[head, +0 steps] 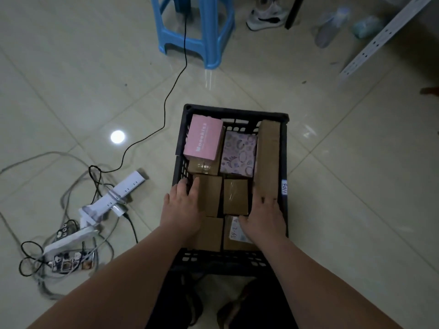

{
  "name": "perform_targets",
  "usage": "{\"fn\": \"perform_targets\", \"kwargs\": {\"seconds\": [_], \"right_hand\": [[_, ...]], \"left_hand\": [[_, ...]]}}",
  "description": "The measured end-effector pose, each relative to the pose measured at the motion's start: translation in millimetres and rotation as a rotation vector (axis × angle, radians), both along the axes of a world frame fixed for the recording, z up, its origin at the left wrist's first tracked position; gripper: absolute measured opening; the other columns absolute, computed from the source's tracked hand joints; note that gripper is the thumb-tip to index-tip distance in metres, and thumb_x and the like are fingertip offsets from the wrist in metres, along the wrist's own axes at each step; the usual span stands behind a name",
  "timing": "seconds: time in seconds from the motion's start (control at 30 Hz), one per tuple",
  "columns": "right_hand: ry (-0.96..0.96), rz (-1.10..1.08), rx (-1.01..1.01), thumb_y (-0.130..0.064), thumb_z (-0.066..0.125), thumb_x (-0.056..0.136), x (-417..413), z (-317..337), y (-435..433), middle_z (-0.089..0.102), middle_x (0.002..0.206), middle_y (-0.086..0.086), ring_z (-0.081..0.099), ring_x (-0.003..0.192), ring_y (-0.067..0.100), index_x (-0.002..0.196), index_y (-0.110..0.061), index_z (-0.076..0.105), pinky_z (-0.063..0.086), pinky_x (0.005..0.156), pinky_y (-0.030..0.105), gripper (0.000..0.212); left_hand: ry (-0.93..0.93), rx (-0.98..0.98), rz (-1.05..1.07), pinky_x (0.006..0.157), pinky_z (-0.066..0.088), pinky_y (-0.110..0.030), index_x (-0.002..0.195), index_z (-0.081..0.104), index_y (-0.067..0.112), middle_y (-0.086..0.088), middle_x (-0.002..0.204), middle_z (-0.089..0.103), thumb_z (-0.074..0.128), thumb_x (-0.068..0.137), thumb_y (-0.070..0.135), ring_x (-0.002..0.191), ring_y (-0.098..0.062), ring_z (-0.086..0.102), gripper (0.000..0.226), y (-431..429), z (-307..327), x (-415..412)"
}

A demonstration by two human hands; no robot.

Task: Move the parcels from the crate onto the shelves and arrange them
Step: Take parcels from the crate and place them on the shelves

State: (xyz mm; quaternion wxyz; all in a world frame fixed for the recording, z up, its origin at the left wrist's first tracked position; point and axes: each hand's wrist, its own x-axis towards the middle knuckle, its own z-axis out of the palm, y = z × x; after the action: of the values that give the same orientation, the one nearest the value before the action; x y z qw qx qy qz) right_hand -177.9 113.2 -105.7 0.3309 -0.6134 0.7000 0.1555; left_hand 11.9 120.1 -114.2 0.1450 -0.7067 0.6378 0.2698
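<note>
I'm on a single head cam: wide-angle, pitched steeply down at the tiled floor (71, 91), close in, crate (237, 110) just below frame centre.

the pale square floor tiles (71, 91) are glossy. the black slotted plastic crate (235, 109) looks matt. the long brown cardboard parcel (268, 157) is dull; the pink cardboard box (204, 138) smooth. the blue plastic stool (213, 39) shines slightly.

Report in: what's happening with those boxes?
Left hand flat on a brown parcel, right hand on the long parcel. Crate full, nothing lifted yet. Nothing in the way.
</note>
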Motion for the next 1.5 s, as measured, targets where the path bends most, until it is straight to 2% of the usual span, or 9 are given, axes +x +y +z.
{"fn": "perform_targets", "kwargs": {"seconds": [0.2,0.43,0.57,0.7,0.87,1.13,1.33,1.43,1.5], "right_hand": [[-0.07,-0.03,0.027,-0.041,0.059,0.093,10,-94,-3,0.017,0.158,0.014,0.028,0.139,0.032,0.156,-0.018,0.002,0.035,0.111,0.045,0.088],[-0.054,-0.121,0.029,-0.045,0.064,0.089,16,-181,-11,0.006,0.16,0.014,0.028,0.139,0.035,0.156,-0.019,-0.001,0.038,0.109,0.047,0.097],[-0.034,-0.151,0.031,-0.052,0.068,0.084,19,-213,-11,0.005,0.159,0.017,0.032,0.136,0.039,0.155,-0.02,-0.005,0.039,0.107,0.048,0.106],[-0.045,-0.21,0.021,-0.054,0.071,0.079,24,-224,-11,0.01,0.155,0.018,0.038,0.131,0.039,0.154,-0.025,-0.011,0.047,0.096,0.045,0.115],[-0.067,-0.267,0.016,-0.057,0.074,0.076,18,-217,-11,0.016,0.152,0.017,0.039,0.13,0.038,0.155,-0.027,-0.011,0.046,0.094,0.043,0.119],[-0.181,-0.328,-0.02,-0.056,0.07,0.075,17,-159,-7,0.023,0.147,0.015,0.039,0.128,0.037,0.155,-0.028,-0.003,0.041,0.098,0.04,0.112],[-0.286,-0.418,-0.011,-0.054,0.068,0.076,6,-62,-5,0.025,0.148,0.012,0.039,0.131,0.034,0.156,-0.031,-0.002,0.041,0.102,0.041,0.109],[-0.379,-0.513,-0.006,-0.049,0.068,0.079,-7,-1,-9,0.025,0.153,0.011,0.037,0.134,0.033,0.157,-0.032,0.001,0.039,0.104,0.04,0.104],[-0.485,-0.596,-0.036,-0.042,0.068,0.082,-20,42,-12,0.032,0.151,0.009,0.043,0.129,0.027,0.157,-0.031,0.006,0.04,0.098,0.035,0.098]], "left_hand": [[0.055,0.037,0.078,0.12,0.019,-0.044,0.156,-0.003,0.019,-0.017,0.16,0.006,0.056,0.094,0.037,0.146,-0.034,0.013,0.088,-3,-93,-10],[0.123,0.087,0.343,0.116,0.024,-0.047,0.155,-0.005,0.015,-0.02,0.157,0.001,0.065,0.088,0.048,0.142,-0.039,0.017,0.102,-16,-181,-33],[0.105,0.113,0.459,0.114,0.024,-0.053,0.154,-0.011,0.015,-0.02,0.158,-0.009,0.069,0.083,0.051,0.144,-0.041,0.01,0.113,-13,-210,-41],[0.065,0.091,0.482,0.11,0.026,-0.055,0.153,-0.016,0.017,-0.018,0.159,-0.013,0.072,0.076,0.058,0.144,-0.04,0.009,0.124,-13,-217,-45],[0.024,0.048,0.486,0.102,0.036,-0.054,0.152,-0.014,0.016,-0.018,0.149,0.011,0.076,0.068,0.06,0.133,-0.039,0.026,0.13,-11,-216,-41],[-0.01,-0.02,0.507,0.105,0.032,-0.052,0.153,-0.005,0.021,-0.019,0.148,0.018,0.065,0.07,0.068,0.132,-0.04,0.028,0.118,-7,-159,-43],[0.01,-0.035,0.511,0.105,0.03,-0.052,0.155,0.002,0.024,-0.019,0.148,0.021,0.059,0.073,0.07,0.133,-0.041,0.03,0.11,-10,-57,-41],[0.101,-0.043,0.547,0.106,0.03,-0.052,0.155,0.006,0.027,-0.018,0.147,0.024,0.056,0.075,0.07,0.132,-0.041,0.032,0.104,-14,5,-39],[0.205,-0.03,0.601,0.108,0.032,-0.053,0.155,0.006,0.031,-0.017,0.147,0.025,0.05,0.065,0.072,0.132,-0.04,0.032,0.108,-18,48,-38]]}}
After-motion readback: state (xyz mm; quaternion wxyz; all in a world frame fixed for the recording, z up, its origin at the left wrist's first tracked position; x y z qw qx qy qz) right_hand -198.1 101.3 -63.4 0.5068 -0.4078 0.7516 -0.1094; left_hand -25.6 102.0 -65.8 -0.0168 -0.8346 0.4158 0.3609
